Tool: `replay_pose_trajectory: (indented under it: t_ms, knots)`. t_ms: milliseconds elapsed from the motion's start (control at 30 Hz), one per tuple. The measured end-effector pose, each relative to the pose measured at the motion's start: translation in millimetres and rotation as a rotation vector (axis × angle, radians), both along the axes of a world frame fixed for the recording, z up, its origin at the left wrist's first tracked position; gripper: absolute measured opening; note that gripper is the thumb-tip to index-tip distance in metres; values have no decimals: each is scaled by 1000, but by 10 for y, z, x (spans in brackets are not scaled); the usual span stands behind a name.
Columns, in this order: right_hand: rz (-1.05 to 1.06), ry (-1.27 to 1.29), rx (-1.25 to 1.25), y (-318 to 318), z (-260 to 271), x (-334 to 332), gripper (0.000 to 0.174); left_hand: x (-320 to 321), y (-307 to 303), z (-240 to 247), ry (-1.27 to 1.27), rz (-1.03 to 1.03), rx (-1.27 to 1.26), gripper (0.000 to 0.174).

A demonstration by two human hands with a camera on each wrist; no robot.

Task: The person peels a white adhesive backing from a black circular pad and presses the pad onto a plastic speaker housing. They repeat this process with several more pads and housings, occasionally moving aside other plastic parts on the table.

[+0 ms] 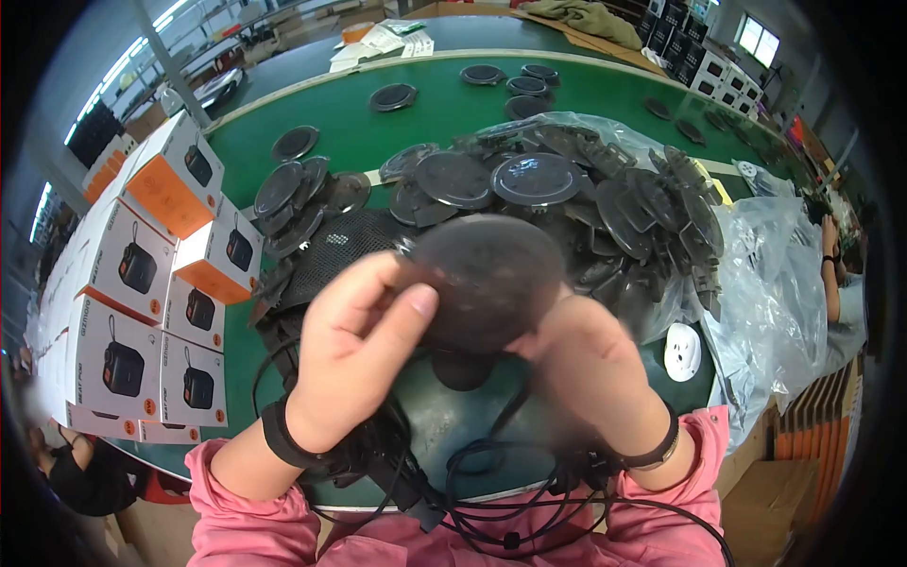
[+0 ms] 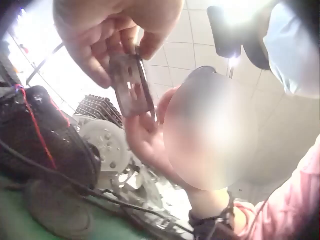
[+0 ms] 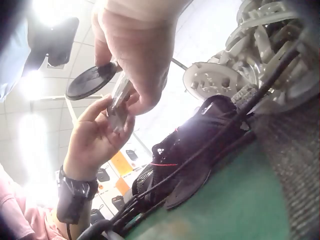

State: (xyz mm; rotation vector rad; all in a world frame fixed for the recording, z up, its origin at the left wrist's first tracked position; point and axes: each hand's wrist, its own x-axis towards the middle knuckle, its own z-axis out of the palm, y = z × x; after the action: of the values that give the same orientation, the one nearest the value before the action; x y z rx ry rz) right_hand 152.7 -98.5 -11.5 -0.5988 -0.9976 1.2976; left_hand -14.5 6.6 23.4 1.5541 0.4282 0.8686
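A dark round plastic cover [image 1: 487,283], slightly blurred, is held up in front of me over the table. My left hand [image 1: 354,350] pinches its left edge, thumb on the near face. At its lower right edge, my right hand [image 1: 595,364] grips it with curled fingers, blurred in the head view. The left wrist view shows a slotted bracket [image 2: 132,87] on the cover's back, close under the left fingertips. In the right wrist view, the cover's dark disc [image 3: 91,81] juts out beside the right hand [image 3: 135,55].
Behind the hands lies a heap of similar covers [image 1: 453,180] with a black mesh piece [image 1: 340,248]. Boxed speakers [image 1: 123,350] are stacked at left. A white round part [image 1: 682,352] and clear plastic bag [image 1: 765,293] lie right. Black cables [image 1: 491,463] run near my lap.
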Motion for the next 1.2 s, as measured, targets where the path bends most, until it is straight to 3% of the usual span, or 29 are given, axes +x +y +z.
replay_pose_trajectory:
  t_ms: [33, 67, 100, 167, 267, 467, 533, 600, 700, 800, 1200]
  knots:
    - [-222, -98, 164, 45, 17, -59, 15, -8, -12, 18, -119, 56, -101, 12]
    - [-444, -196, 330, 69, 40, -96, 16, -36, 32, 43, -76, 79, -88, 10]
    - [-578, -349, 338, -14, 94, -74, 15, -56, 74, 20, -76, 85, -90, 10]
    - [-702, -816, 622, -35, 192, 40, 17, -72, 148, -59, 15, 69, 184, 10]
    - [-540, -939, 598, -52, 254, 15, 23, -65, 137, -49, 95, 1, 422, 12]
    - [-613, -1110, 669, -51, 237, 39, 28, -73, 118, -96, 42, -125, 310, 23]
    - [-617, -1046, 622, -61, 220, 17, 26, -83, 139, -89, 47, -156, 316, 27]
    - [-621, -984, 576, -59, 221, 18, 24, -83, 182, -76, 27, -228, 538, 31]
    - [-615, -1066, 656, -60, 235, 25, 21, -81, 187, -35, -4, -288, 556, 33]
    - [-645, -1018, 640, -91, 213, 5, 21, -52, 160, -16, -62, -313, 588, 37]
    - [-633, -1236, 713, -160, 267, 30, 24, -9, 91, -26, -24, -295, 642, 32]
